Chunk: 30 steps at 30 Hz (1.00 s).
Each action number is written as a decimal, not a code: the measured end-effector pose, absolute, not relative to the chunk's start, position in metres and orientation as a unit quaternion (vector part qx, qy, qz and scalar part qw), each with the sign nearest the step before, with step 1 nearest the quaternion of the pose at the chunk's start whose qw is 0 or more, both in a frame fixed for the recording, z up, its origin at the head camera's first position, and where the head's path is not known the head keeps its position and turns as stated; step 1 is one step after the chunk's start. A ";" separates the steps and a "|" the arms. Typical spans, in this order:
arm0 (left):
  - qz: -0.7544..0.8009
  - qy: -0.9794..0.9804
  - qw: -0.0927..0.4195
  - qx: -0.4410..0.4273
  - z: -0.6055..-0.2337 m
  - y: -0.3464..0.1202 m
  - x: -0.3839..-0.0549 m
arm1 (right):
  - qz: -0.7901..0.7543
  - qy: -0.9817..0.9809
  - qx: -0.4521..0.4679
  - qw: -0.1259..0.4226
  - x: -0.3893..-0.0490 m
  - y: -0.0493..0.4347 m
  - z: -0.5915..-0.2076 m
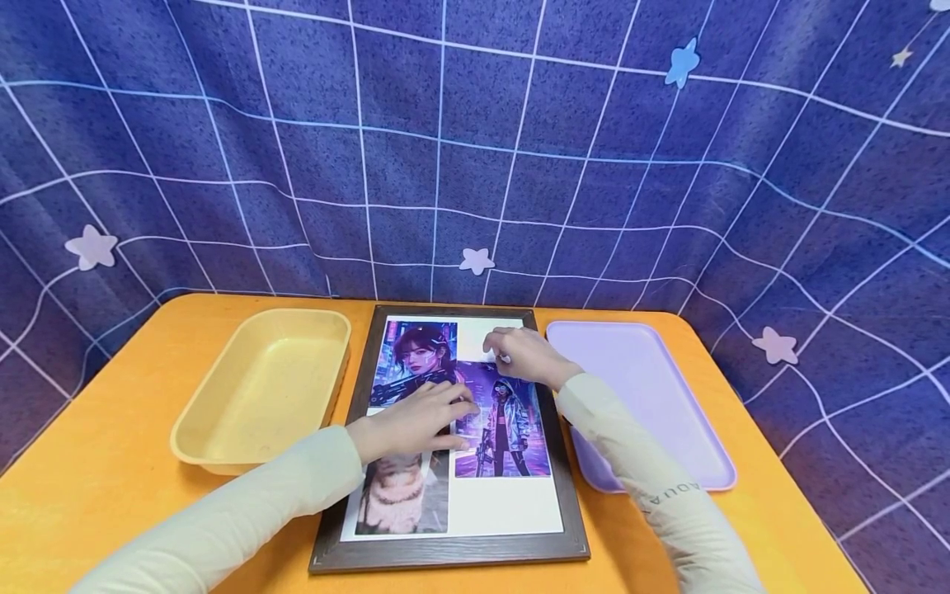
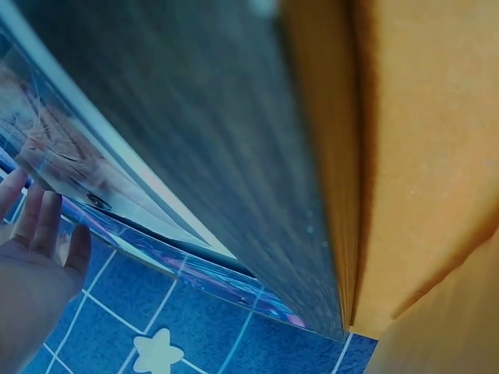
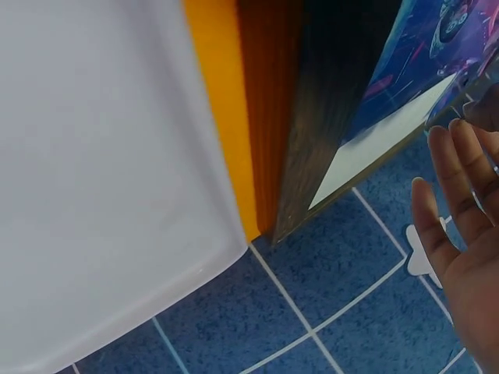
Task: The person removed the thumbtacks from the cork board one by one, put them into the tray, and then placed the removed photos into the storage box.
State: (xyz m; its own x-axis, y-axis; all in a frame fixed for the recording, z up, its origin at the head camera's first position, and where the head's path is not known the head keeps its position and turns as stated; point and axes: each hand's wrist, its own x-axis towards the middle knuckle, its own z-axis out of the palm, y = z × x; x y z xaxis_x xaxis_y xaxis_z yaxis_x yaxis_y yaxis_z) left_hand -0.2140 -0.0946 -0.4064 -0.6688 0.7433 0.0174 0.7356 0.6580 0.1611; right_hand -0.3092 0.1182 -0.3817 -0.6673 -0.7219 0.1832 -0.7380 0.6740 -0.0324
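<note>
A dark wooden picture frame [image 1: 449, 554] lies flat in the middle of the table, with a white backing [image 1: 506, 507] inside it. On the backing are a portrait picture [image 1: 416, 351] at the upper left, a picture of a hooded figure [image 1: 508, 421] at the right, and a brownish photo [image 1: 401, 499] at the lower left. My left hand [image 1: 419, 419] lies over the middle of the pictures, fingers spread and loosely bent. Near the top edge of the hooded-figure picture, my right hand [image 1: 530, 356] touches down with bent fingertips. In the right wrist view its fingers [image 3: 456, 183] look fairly straight, with nothing visibly held.
To the left of the frame stands a yellow tray [image 1: 256, 396], and to its right a purple tray [image 1: 653, 388]. All sit on an orange table [image 1: 96, 429]. A blue gridded curtain [image 1: 416, 165] with star shapes hangs behind the table.
</note>
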 end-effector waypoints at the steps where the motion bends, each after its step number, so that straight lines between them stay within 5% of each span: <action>1: 0.076 0.911 0.025 0.405 -0.407 -0.095 -0.214 | 0.054 -0.911 0.401 0.079 -0.310 0.120 -0.381; 30: 0.077 0.912 0.031 0.402 -0.406 -0.095 -0.213 | 0.160 -0.931 0.319 0.080 -0.321 0.194 -0.377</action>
